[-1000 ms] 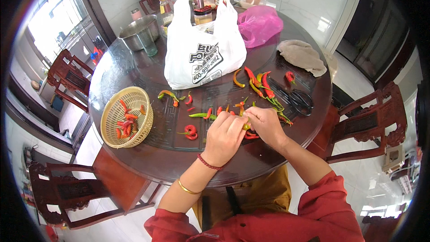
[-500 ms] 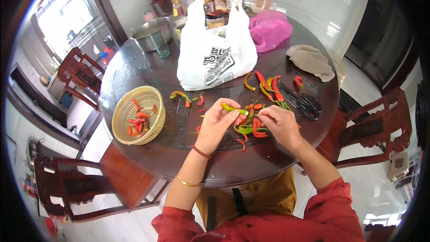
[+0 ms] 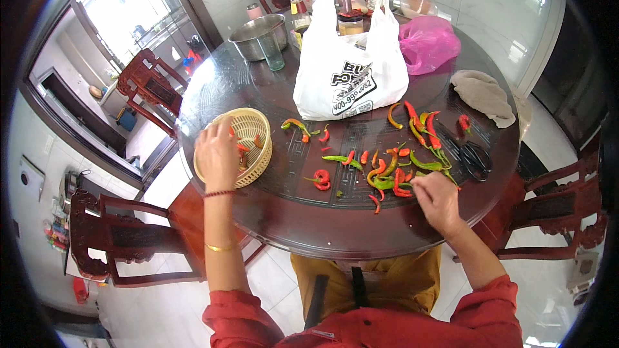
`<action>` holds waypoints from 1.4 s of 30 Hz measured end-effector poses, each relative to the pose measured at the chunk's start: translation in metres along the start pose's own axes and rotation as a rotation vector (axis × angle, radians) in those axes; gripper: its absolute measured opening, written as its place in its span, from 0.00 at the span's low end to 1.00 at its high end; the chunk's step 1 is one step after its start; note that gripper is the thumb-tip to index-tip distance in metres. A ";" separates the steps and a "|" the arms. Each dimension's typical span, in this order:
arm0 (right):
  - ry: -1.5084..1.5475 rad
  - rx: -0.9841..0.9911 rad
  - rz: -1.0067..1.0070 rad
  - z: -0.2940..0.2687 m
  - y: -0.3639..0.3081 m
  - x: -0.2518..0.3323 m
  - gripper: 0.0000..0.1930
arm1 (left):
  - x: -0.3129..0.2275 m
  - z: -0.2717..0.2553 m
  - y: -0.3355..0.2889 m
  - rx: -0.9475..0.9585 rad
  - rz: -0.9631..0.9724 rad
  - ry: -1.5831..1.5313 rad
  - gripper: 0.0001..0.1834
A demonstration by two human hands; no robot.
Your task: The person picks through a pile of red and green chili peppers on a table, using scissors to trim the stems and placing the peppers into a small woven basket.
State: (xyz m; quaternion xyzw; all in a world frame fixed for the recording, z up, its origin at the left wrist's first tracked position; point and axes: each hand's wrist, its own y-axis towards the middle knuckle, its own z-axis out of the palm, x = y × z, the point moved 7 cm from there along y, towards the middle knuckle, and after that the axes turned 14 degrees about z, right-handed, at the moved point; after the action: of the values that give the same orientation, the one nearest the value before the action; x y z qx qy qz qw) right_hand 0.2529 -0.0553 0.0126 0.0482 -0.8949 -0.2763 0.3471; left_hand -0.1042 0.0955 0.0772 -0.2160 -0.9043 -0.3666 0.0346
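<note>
My left hand (image 3: 217, 156) is over the cream plastic basket (image 3: 259, 169), fingers stretched over its left side and apparently apart. Inside the basket lie red chili peppers (image 3: 243, 148), partly hidden by the hand. The green pepper it held before cannot be seen. On the right, my right hand (image 3: 440, 201) is closed, its fingertips curled under beside the pile of red and green chili peppers (image 3: 385, 179). Whatever it pinches, if anything, is hidden. More long peppers with green stems (image 3: 425, 130) lie beyond it, next to black-handled scissors (image 3: 474, 160).
A white plastic bag (image 3: 348, 87) stands mid-table, with a pink bag (image 3: 431, 45) and a grey cloth (image 3: 482, 98) to its right. Behind left are a metal pot (image 3: 258, 37) and a drinking glass (image 3: 271, 55). Wooden chairs (image 3: 138, 245) surround the round dark table (image 3: 309, 225).
My left hand has moved left from the pile to the basket, and the green pepper is no longer visible in it. My right hand has come down nearer the table. The view has shifted.
</note>
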 end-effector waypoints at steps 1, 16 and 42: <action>0.015 0.027 -0.051 0.007 -0.006 0.007 0.06 | -0.018 -0.005 0.003 -0.084 0.038 -0.213 0.13; 0.019 0.125 -0.211 0.023 -0.019 0.013 0.06 | -0.093 0.148 0.031 0.387 0.095 -0.088 0.07; 0.345 0.010 0.215 0.024 0.039 0.017 0.04 | -0.195 0.050 -0.006 0.298 -0.170 -1.803 0.12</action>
State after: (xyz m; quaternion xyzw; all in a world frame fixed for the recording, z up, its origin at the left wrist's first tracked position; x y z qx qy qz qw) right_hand 0.2290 -0.0159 0.0287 0.0007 -0.8234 -0.2210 0.5227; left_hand 0.0743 0.0544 -0.0068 -0.3462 -0.6397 0.0599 -0.6836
